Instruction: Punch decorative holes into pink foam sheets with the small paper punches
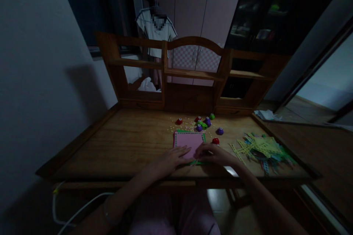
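Touching the squarish pink sheet [190, 140] (probably paper) are both hands [178, 158] [211, 153].

No lettering, label, brand, number or sign can be read anywhere here.

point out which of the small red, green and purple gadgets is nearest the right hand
The red gadget just beyond the right hand; the other red, green and purple gadgets sit farther back.

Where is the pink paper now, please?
In the head view, below and slightly right of centre, the pink paper lies over green paper, partly beneath the left hand.
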The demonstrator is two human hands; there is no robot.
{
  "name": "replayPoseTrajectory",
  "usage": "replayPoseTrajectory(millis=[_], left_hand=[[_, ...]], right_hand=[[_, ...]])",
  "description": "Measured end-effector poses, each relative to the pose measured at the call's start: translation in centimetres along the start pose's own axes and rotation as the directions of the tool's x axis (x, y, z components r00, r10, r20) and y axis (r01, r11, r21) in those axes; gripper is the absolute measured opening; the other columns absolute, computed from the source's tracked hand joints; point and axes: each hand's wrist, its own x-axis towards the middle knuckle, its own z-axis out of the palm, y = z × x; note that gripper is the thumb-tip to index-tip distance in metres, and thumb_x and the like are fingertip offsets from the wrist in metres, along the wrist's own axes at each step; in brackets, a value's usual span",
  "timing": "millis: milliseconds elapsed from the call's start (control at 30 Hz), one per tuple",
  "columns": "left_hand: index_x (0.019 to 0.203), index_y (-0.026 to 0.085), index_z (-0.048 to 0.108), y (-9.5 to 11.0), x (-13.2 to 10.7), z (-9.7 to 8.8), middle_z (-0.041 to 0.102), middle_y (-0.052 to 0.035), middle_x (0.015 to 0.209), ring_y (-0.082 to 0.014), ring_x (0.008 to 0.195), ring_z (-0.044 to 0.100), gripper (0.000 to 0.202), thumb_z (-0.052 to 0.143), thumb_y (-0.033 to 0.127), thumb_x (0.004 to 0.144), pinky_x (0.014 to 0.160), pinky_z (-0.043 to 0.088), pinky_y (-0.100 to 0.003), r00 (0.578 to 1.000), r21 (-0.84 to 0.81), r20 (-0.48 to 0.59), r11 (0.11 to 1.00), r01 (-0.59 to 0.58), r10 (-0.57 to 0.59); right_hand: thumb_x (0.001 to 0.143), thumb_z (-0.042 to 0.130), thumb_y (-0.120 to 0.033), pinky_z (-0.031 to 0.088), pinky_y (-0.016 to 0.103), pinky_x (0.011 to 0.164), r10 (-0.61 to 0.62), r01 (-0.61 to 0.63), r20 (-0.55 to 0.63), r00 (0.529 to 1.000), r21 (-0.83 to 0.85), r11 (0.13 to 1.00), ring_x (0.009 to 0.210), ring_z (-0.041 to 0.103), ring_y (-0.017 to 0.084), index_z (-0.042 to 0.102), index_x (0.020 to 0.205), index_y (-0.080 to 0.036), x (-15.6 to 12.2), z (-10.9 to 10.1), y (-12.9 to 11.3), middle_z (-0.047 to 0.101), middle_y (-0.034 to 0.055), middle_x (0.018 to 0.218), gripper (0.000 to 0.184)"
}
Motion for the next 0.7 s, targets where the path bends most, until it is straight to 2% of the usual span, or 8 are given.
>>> replayPoseTrajectory(millis=[167,300,467,600,700], left_hand=[[0.141,0.034,0.030,0.2,0.1,0.2,0.024,-0.0046,0.150,-0.0231,0.136,0.028,0.063,0.045,0.008,0.086,0.110,0.027,-0.042,1.000,0.082,0.005,0.997,0.001,-0.001],[0.142,0.032,0.028,0.9,0.6,0.6,0.027,-0.0062,0.149,-0.0244,0.135,0.029,0.060,0.046,0.013,0.088,0.109,0.027,-0.043,0.998,0.131,0.019,0.989,0.065,-0.068],[0.141,0.035,0.028,1.8,0.8,0.6,0.029,-0.0047,0.149,-0.0239,0.135,0.029,0.056,0.040,0.013,0.091,0.107,0.028,-0.041,0.991,0.154,0.038,0.981,0.120,-0.127],[0.139,0.033,0.032,2.2,0.9,0.1,0.032,-0.0057,0.147,-0.0257,0.135,0.029,0.054,0.042,0.013,0.090,0.106,0.028,-0.043,0.990,0.129,0.033,0.983,0.129,-0.135],[0.137,0.031,0.037,2.6,1.5,-0.2,0.035,-0.0070,0.146,-0.0250,0.133,0.032,0.050,0.041,0.015,0.090,0.107,0.028,-0.042,0.988,0.091,0.002,0.984,0.151,-0.152]], right_hand=[[0.081,0.065,-0.038,0.045,0.031,0.083,-0.018,0.017,-0.052,0.998,-0.024,1.000,0.090,0.058,0.018,0.068,0.090,-0.019,0.4,0.7,0.2,0.064,0.0055,0.092,0.021],[0.080,0.066,-0.040,0.045,0.031,0.083,-0.021,0.021,-0.071,0.997,-0.002,1.000,0.091,0.057,0.018,0.070,0.085,-0.018,0.4,0.7,0.0,0.063,0.0058,0.091,0.023],[0.077,0.068,-0.043,0.045,0.030,0.082,0.005,-0.005,-0.017,1.000,-0.013,1.000,0.091,0.056,0.018,0.073,0.079,-0.019,-0.4,-0.4,-0.1,0.059,0.0058,0.094,0.024],[0.077,0.068,-0.042,0.044,0.030,0.084,0.013,-0.012,0.025,1.000,-0.051,0.999,0.093,0.056,0.018,0.073,0.079,-0.021,-1.2,-1.1,-0.4,0.058,0.0048,0.097,0.022],[0.076,0.069,-0.040,0.044,0.030,0.085,0.013,-0.011,0.039,0.999,-0.043,0.999,0.095,0.056,0.018,0.071,0.090,-0.021,-1.6,-1.4,-0.7,0.059,0.0045,0.098,0.024]])
